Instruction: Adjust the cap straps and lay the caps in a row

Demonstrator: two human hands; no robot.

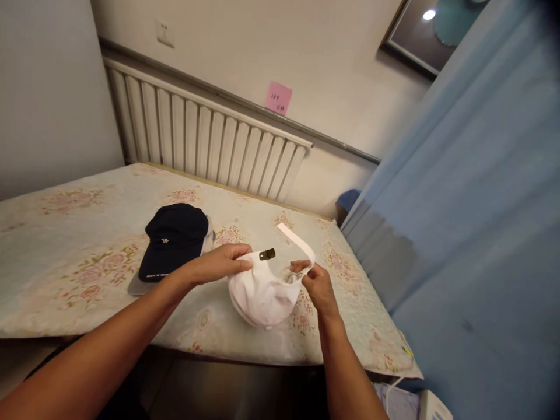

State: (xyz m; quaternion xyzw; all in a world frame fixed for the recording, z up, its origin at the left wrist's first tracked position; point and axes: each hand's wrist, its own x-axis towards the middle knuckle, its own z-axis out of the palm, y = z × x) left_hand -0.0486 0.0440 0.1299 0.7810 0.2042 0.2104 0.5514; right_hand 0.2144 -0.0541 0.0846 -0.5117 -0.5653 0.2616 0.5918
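A white baseball cap [265,294] is held up over the near part of the bed, its back opening turned upward. My left hand [234,261] pinches the cap's edge beside a dark metal buckle [267,255]. At the other side of the opening, my right hand [315,283] grips the base of the loose white strap [301,245], whose free end sticks up and to the left, out of the buckle. Left of my left hand lies a dark navy cap [177,236] with a small white logo, on top of a paler cap that is mostly hidden.
A floral sheet [109,221] covers the bed. Behind it runs a white radiator [196,125] with a pink note [278,98] above. A blue curtain [459,204] hangs along the right side. A white box [435,405] sits low at the bottom right.
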